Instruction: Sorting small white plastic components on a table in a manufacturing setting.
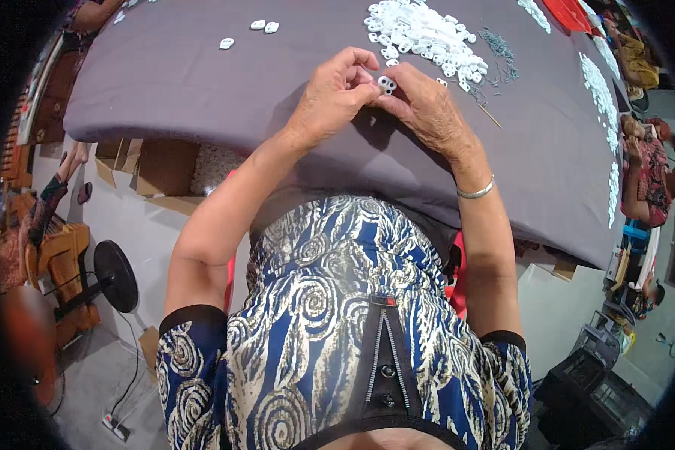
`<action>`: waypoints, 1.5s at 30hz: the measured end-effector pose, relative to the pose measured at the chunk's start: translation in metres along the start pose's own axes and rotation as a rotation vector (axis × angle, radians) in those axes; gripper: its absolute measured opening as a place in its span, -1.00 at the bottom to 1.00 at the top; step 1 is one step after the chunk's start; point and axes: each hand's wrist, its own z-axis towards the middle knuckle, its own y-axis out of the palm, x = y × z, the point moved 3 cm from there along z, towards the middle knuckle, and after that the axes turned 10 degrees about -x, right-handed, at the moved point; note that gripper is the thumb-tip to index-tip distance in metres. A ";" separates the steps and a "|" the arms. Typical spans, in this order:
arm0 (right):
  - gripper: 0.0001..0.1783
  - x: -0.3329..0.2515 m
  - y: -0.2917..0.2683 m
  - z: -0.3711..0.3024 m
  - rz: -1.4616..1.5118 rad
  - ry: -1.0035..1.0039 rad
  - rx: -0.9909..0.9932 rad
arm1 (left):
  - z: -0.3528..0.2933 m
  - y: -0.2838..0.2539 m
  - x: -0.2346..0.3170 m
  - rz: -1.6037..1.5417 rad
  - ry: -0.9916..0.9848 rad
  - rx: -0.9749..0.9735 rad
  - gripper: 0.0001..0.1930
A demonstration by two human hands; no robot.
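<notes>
A small white plastic piece with dark round holes (387, 84) is pinched between the thumb and forefinger of my right hand (427, 105), above the cloth-covered table. My left hand (331, 96) meets it from the other side, thumb and fingertips drawn together right beside the piece. Whether something tiny sits in those left fingertips is too small to tell. Just beyond my right hand lies a heaped pile of similar white pieces (420, 34). Small grey pin-like parts (500, 56) are scattered to the right of the heap.
A thin brown stick (490, 115) lies right of my right hand. Several white pieces (265, 26) rest apart at the far left. More white pieces (600, 94) line the table's right side, near a red container (567, 13). Cardboard boxes (165, 166) stand under the left edge. Other people sit around.
</notes>
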 end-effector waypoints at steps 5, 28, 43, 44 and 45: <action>-0.69 -0.001 0.003 -0.001 -0.069 0.020 -0.076 | 0.000 -0.006 0.008 -0.071 -0.089 -0.098 -0.76; -0.76 -0.036 0.023 -0.002 0.213 -0.021 0.106 | -0.014 0.045 0.022 -0.439 0.160 0.160 -0.53; -0.74 -0.026 0.045 0.009 0.138 0.063 0.046 | -0.008 0.032 0.002 -0.555 -0.007 0.403 -0.48; -0.74 -0.025 0.046 0.010 0.122 0.038 0.063 | -0.007 0.033 0.002 -0.606 -0.013 0.400 -0.49; -0.75 -0.026 0.045 0.010 0.106 0.013 0.080 | -0.006 0.032 0.001 -0.657 -0.019 0.397 -0.51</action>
